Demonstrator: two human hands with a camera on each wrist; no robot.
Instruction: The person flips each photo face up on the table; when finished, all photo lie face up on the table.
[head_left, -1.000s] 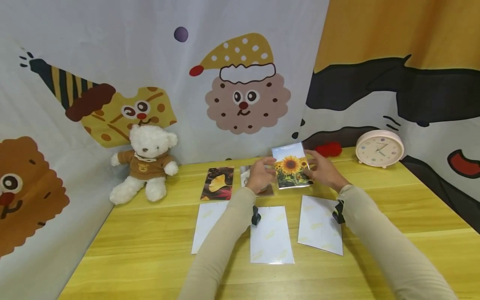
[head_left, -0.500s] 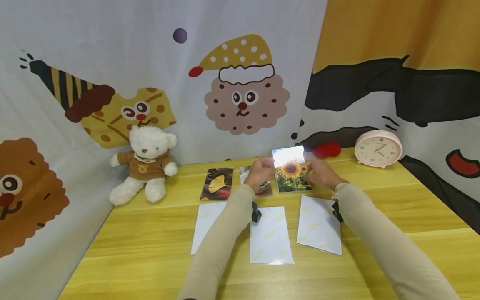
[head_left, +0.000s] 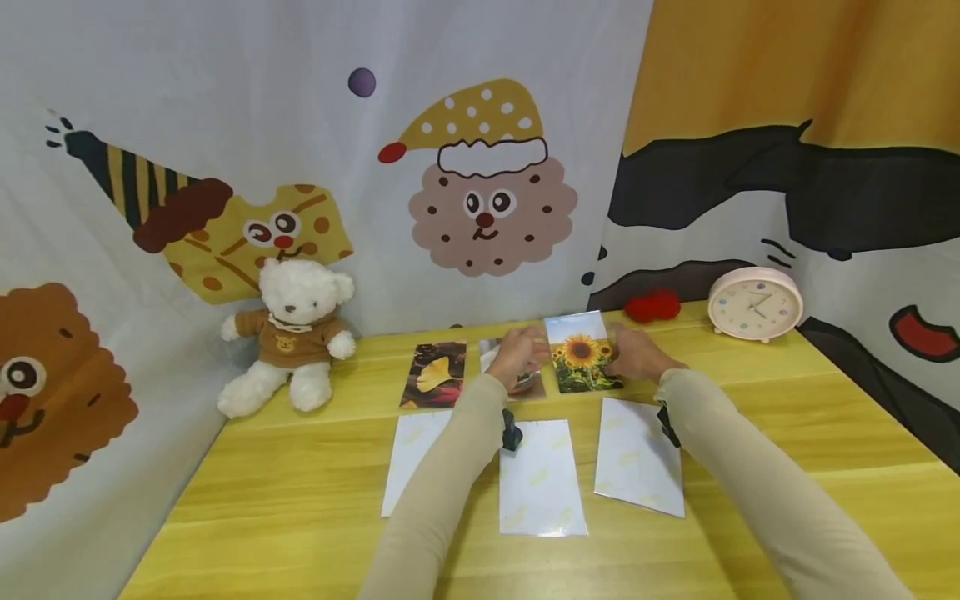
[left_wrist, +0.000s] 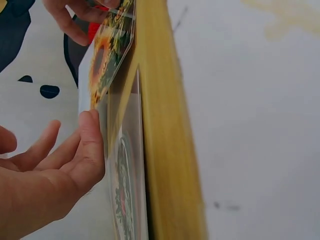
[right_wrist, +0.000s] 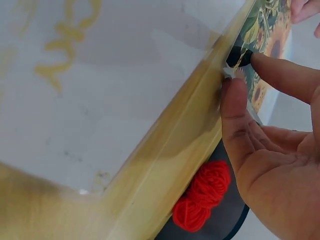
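Observation:
The sunflower picture card (head_left: 581,354) stands between my two hands, its lower edge at the table in the back row. My right hand (head_left: 641,354) pinches its right edge with thumb and one finger, as the right wrist view shows. One fingertip of my left hand (head_left: 517,358) touches the card's left edge, while its other fingers are spread loosely away from it. Left of the sunflower card lies another picture card (head_left: 534,387), mostly hidden under my left hand. Farther left lies a card with a yellow ginkgo leaf (head_left: 433,375).
Nearer to me lie a left white card (head_left: 412,450), partly under my left sleeve, a middle white card (head_left: 542,479) and a right white card (head_left: 639,454). A teddy bear (head_left: 292,333) sits at left; red yarn (head_left: 652,306) and a round clock (head_left: 755,304) stand at the back right.
The sunflower card has come down a little towards the table between both hands. The view has tilted up slightly; the other cards have stayed in place.

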